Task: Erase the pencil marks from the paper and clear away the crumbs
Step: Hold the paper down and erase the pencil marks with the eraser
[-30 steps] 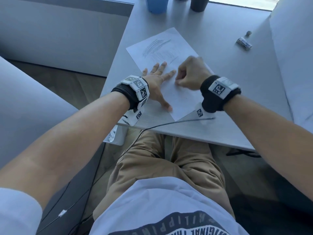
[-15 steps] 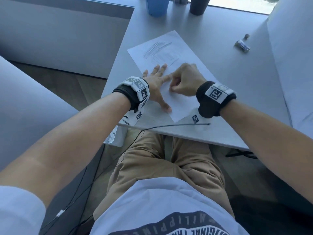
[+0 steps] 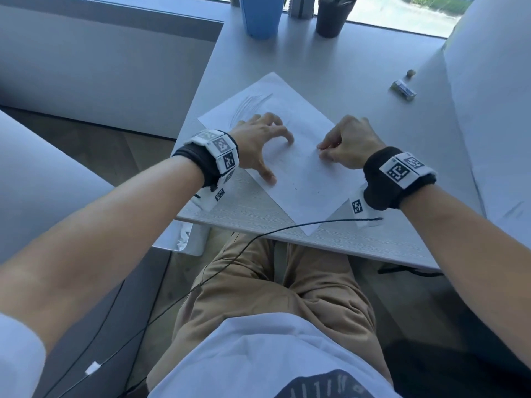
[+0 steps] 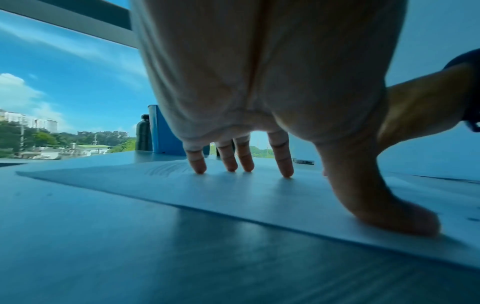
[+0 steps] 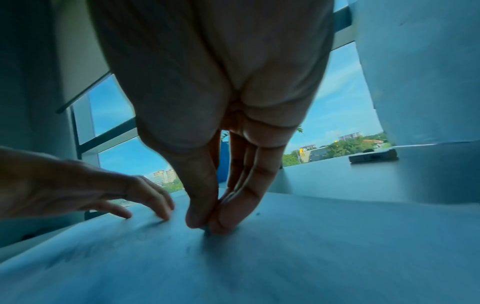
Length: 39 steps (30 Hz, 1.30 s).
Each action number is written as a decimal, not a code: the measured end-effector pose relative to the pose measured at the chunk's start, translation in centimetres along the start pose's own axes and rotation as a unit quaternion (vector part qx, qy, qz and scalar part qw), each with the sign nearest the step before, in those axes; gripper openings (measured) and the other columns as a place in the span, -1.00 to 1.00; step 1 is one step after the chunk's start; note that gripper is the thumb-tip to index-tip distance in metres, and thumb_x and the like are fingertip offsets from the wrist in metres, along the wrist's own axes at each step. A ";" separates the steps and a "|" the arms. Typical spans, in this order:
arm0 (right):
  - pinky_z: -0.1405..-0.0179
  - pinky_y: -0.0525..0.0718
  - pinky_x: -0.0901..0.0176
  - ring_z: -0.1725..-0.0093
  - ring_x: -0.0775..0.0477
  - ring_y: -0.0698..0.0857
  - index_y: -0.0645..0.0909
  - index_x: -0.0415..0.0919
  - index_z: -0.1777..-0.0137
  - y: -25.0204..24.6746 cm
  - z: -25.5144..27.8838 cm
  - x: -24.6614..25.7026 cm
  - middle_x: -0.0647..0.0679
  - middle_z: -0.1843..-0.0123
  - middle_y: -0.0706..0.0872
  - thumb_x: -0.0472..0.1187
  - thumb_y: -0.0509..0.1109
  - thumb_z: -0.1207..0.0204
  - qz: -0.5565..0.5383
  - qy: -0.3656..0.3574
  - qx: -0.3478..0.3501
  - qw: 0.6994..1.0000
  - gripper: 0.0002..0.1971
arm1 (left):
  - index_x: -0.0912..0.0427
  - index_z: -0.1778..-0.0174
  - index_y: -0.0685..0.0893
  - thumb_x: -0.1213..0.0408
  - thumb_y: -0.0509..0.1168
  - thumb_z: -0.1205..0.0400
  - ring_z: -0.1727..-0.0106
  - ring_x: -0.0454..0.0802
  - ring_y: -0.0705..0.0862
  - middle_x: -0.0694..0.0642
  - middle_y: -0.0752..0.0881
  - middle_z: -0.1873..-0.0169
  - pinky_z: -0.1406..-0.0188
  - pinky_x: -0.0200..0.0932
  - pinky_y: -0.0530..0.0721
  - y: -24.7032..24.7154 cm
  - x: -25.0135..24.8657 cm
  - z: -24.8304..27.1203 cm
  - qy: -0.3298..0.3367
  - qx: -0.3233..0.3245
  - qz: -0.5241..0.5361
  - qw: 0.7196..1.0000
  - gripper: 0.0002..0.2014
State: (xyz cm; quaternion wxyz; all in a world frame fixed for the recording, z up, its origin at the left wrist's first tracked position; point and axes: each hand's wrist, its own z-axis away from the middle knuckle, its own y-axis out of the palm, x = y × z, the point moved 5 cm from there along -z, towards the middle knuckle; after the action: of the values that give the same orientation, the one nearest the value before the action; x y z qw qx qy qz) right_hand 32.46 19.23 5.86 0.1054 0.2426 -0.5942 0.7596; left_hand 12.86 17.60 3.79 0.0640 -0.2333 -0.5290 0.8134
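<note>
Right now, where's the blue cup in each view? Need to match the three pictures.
Head: blue cup at the top edge, centre-left, at the table's far end, beyond the paper.
Left wrist: centre, partly hidden behind the left hand's fingers.
Right wrist: only a blue sliver behind the pinching fingers.
Shared landmark: the small silver object on the table.

Open table (image 3: 359, 90) lies beyond the paper (image 3: 301, 173); blue cup (image 3: 260, 15) and dark cup (image 3: 330, 17) line its far edge

right hand (image 5: 207, 216): thumb and fingers pinch small dark eraser (image 5: 207, 232) on paper (image 5: 311, 246) | left hand (image 5: 85, 195): fingertips on paper, just beside
</note>
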 end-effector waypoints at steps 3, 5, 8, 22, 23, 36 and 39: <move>0.02 0.60 0.35 0.17 0.07 0.66 0.85 -0.21 0.03 0.7 -0.1 2.3 -0.02 0.27 0.78 -0.29 0.51 -0.45 0.026 -0.061 0.025 0.997 -0.86 | -0.37 -0.67 0.10 -0.28 0.63 -0.17 -0.73 0.02 -0.17 -0.02 -0.13 -0.73 -0.66 0.29 -0.12 0.6 0.9 -0.7 -0.002 0.049 -0.004 0.999 0.18; -0.03 0.70 0.24 0.15 0.03 0.70 0.85 -0.21 0.05 0.6 -0.8 3.3 -0.08 0.22 0.82 -0.26 0.52 -0.43 0.034 -0.079 0.017 0.996 -0.86 | -0.39 -0.68 -0.08 -0.33 0.60 -0.16 -0.70 -0.01 -0.36 -0.06 -0.30 -0.71 -0.64 0.29 -0.29 0.9 1.4 -0.8 -0.001 0.084 -0.018 0.996 0.28; 0.00 0.73 0.15 0.07 -0.02 0.67 0.84 -0.24 0.19 -0.4 -2.1 3.1 -0.02 0.34 0.73 -0.29 0.47 -0.41 0.032 -0.039 -0.035 0.998 -0.90 | -0.41 -0.66 -0.20 -0.35 0.60 -0.14 -0.67 -0.02 -0.45 -0.07 -0.40 -0.69 -0.61 0.30 -0.37 1.1 1.5 -0.8 0.000 0.106 -0.027 0.994 0.33; 0.28 0.69 0.15 0.37 -0.04 0.66 0.81 -0.23 0.35 2.6 0.2 4.8 -0.11 0.41 0.77 -0.31 0.44 -0.30 0.026 -0.102 0.039 0.994 -0.89 | -0.37 -0.66 -0.26 -0.40 0.56 -0.13 -0.65 0.04 -0.50 0.01 -0.48 -0.66 -0.60 0.36 -0.38 1.3 1.2 -1.3 -0.007 0.124 -0.046 0.991 0.36; 0.28 0.72 0.11 0.38 -0.04 0.67 0.80 -0.23 0.36 2.5 -0.1 4.5 -0.13 0.42 0.77 -0.30 0.45 -0.30 0.023 -0.098 0.035 0.994 -0.89 | -0.37 -0.67 -0.26 -0.40 0.57 -0.14 -0.66 0.04 -0.49 0.02 -0.47 -0.66 -0.60 0.37 -0.37 1.2 1.2 -1.3 -0.008 0.122 -0.047 0.991 0.35; 0.20 0.50 0.36 0.30 -0.03 0.66 0.79 -0.23 0.35 1.7 -0.6 3.7 -0.09 0.42 0.74 -0.28 0.43 -0.31 0.012 -0.049 0.005 0.999 -0.89 | -0.40 -0.65 -0.29 -0.39 0.56 -0.15 -0.66 0.06 -0.47 0.02 -0.49 -0.65 -0.60 0.41 -0.31 0.8 0.7 -1.2 -0.020 0.132 -0.069 0.989 0.35; 0.31 0.54 0.28 0.38 -0.01 0.62 0.78 -0.27 0.39 2.9 0.6 4.7 -0.16 0.44 0.75 -0.30 0.44 -0.30 0.012 -0.097 0.051 0.994 -0.89 | -0.40 -0.65 -0.27 -0.39 0.57 -0.14 -0.66 0.04 -0.48 0.01 -0.49 -0.65 -0.59 0.41 -0.33 1.0 0.8 -1.2 -0.018 0.128 -0.060 0.990 0.35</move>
State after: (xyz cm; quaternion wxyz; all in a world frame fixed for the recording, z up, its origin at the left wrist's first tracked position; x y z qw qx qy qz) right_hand 27.26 17.28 5.87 0.0256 0.3128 -0.5649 0.7631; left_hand 12.80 18.48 2.22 0.1326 -0.1768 -0.4349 0.8729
